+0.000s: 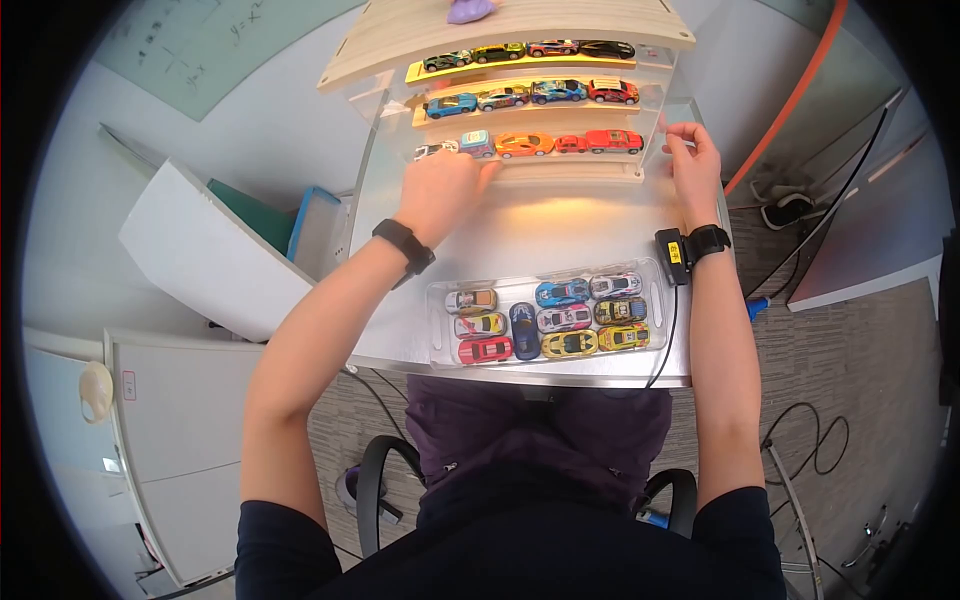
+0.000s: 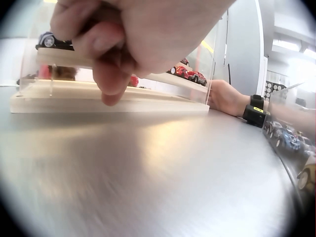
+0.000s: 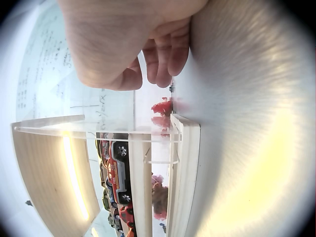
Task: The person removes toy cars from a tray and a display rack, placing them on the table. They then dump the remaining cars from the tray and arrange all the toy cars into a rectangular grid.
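My left hand is at the left front of the display case, just below a white toy car and a light blue toy car on the lowest car row. In the left wrist view its fingers are bent in front of the shelves; whether they pinch anything is hidden. Beside the case's clear right side is my right hand, its fingers loosely curled with nothing visible in them. An orange car and red cars stand further right on that row.
A clear tray with several toy cars lies at the table's front edge. Two upper shelves hold more cars under a wooden top bearing a purple object. A cable runs from the right wrist over the table edge.
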`<move>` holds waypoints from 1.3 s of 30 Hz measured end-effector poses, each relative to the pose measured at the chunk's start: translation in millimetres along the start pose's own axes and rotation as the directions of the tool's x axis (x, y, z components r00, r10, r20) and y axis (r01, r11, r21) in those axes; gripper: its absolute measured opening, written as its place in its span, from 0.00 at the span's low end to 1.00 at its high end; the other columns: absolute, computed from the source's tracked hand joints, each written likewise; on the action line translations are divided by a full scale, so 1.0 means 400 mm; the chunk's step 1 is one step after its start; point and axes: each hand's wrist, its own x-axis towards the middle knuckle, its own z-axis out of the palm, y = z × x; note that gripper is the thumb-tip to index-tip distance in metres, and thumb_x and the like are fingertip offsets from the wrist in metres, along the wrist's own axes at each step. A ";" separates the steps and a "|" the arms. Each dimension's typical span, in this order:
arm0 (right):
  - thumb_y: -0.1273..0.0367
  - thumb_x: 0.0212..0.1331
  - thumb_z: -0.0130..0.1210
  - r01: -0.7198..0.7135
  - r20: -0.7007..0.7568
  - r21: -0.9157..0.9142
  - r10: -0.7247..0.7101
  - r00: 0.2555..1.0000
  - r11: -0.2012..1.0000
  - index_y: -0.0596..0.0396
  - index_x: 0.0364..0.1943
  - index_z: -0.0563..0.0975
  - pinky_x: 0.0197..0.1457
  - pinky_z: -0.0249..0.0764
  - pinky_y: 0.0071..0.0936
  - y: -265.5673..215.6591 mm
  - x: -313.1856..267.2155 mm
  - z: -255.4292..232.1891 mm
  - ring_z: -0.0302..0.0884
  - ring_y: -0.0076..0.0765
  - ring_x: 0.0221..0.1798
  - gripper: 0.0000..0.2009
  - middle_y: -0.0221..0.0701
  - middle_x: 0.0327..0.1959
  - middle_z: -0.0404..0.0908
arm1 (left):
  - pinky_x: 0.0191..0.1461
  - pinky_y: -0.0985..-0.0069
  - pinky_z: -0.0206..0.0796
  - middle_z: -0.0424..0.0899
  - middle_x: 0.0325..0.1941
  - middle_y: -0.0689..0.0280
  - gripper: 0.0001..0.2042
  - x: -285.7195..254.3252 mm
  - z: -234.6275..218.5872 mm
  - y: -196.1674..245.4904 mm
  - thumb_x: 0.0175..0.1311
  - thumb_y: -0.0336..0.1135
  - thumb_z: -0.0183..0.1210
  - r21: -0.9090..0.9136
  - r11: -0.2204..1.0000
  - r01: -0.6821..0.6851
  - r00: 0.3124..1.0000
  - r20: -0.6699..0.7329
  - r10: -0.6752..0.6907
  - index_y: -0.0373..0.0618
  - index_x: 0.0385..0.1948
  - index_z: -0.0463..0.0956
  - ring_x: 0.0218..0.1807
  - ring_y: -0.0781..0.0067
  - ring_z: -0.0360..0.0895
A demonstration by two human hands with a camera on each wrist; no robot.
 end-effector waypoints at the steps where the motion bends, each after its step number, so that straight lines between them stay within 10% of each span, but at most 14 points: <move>1: 0.71 0.70 0.61 0.004 0.000 -0.002 -0.004 1.000 1.000 0.56 0.48 0.84 0.47 0.78 0.25 0.000 0.000 0.000 0.86 0.24 0.42 0.08 0.27 0.46 0.87 | 0.34 0.56 0.80 0.89 0.26 0.52 0.26 -0.002 -0.001 0.003 0.79 0.57 0.59 -0.020 1.000 0.001 1.000 -0.007 -0.002 0.45 0.29 0.91 0.31 0.49 0.89; 23: 0.70 0.71 0.61 0.002 0.004 -0.021 -0.002 1.000 1.000 0.56 0.49 0.84 0.46 0.79 0.25 0.006 -0.002 -0.002 0.86 0.24 0.42 0.08 0.27 0.46 0.87 | 0.32 0.55 0.79 0.87 0.23 0.52 0.26 0.023 0.021 0.051 0.79 0.56 0.59 -0.029 0.999 -0.022 0.999 -0.049 0.020 0.47 0.26 0.91 0.29 0.49 0.88; 35: 0.70 0.70 0.62 -0.003 0.002 0.003 0.003 1.000 1.000 0.56 0.48 0.84 0.46 0.79 0.25 0.017 0.007 0.000 0.87 0.24 0.41 0.08 0.27 0.45 0.88 | 0.31 0.55 0.78 0.85 0.19 0.55 0.29 0.044 0.014 0.132 0.81 0.55 0.56 -0.035 0.972 -0.231 0.972 0.020 0.232 0.44 0.21 0.88 0.24 0.49 0.85; 39: 0.70 0.69 0.62 0.000 -0.001 -0.004 0.000 1.000 1.000 0.56 0.48 0.84 0.46 0.79 0.26 0.003 -0.004 -0.002 0.87 0.24 0.41 0.08 0.27 0.44 0.87 | 0.39 0.56 0.80 0.90 0.32 0.55 0.20 0.029 -0.027 0.160 0.78 0.49 0.59 -0.146 0.911 -0.386 0.903 0.143 0.406 0.43 0.34 0.89 0.34 0.50 0.88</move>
